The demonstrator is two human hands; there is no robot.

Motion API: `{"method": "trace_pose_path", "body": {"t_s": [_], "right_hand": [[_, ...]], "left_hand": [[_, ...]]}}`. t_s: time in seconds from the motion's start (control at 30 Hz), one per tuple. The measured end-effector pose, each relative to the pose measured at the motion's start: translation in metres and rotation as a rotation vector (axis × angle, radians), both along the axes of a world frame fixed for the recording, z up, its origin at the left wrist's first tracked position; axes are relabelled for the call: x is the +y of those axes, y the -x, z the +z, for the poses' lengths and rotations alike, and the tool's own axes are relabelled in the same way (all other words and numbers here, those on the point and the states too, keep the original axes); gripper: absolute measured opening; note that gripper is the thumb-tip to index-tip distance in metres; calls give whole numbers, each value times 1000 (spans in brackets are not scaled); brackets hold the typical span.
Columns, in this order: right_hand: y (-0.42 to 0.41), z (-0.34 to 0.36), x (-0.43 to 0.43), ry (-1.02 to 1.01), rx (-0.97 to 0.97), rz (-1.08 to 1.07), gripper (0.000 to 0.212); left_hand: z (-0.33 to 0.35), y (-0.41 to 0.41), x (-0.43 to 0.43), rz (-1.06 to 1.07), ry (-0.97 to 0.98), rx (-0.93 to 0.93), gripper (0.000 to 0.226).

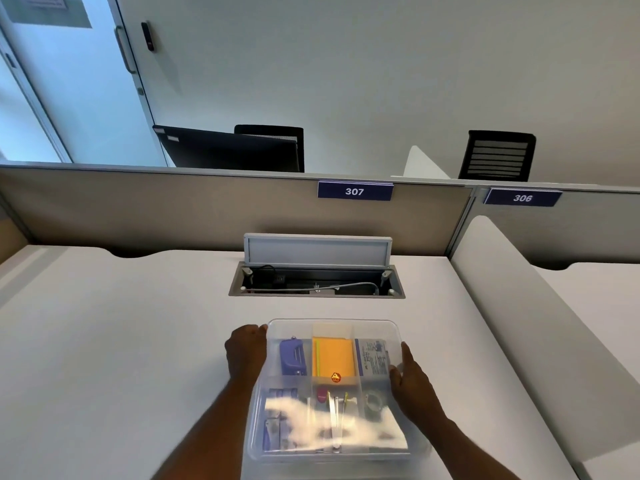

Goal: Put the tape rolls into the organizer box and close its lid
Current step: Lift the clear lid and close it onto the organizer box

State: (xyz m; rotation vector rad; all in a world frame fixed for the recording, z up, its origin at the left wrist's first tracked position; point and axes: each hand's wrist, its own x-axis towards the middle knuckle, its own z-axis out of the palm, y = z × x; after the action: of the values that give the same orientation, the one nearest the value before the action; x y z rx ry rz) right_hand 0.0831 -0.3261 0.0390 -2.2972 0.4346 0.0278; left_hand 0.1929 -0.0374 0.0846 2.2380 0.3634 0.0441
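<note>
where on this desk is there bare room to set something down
Bare desk runs wide left of the left hand, and a strip lies between the organizer box and the open cable hatch. Right of the right hand it is narrower, bounded by the white divider.

The organizer box [332,386] looks like clear, glossy plastic with a translucent lid [391,332]. The counter [121,341] is smooth, matt white; the far partition [173,206] looks like beige cloth.
</note>
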Motion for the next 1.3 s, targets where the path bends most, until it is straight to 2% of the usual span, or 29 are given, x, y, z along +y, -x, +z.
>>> {"method": "trace_pose_path", "body": {"t_s": [0.13,0.27,0.37,0.57,0.63,0.77,0.93,1.03,1.1,1.2,1.3], "right_hand": [[-1,1,0,-30,-50,6,47],[-4,1,-4,-69,-68,20,45],[-9,3,-7,-87,-73,-22,37],[-40,13,-11,122,-54,-212,16],[-52,14,-12,123,8,-260,14],[-66,11,-14,160,79,-137,49],[-67,9,-19,118,47,-176,43],[-63,11,-17,142,58,-110,44],[-59,17,-16,112,92,-90,46],[-51,23,-16,18,131,-182,50],[-32,26,-14,-12,94,-203,43]], "left_hand": [[3,-23,-11,17,22,-3,43],[-6,-29,-15,49,42,27,40],[-13,-29,-17,90,66,22,37],[-16,-33,-16,120,113,39,32],[-17,-36,-15,131,124,59,32],[-23,-37,-14,144,145,53,30],[-27,-34,-14,153,181,5,28],[-25,-33,-11,82,132,-25,31],[-23,-30,-8,30,116,-11,37],[-20,-15,-3,-13,81,21,47],[-24,10,3,-31,46,64,50]]}}
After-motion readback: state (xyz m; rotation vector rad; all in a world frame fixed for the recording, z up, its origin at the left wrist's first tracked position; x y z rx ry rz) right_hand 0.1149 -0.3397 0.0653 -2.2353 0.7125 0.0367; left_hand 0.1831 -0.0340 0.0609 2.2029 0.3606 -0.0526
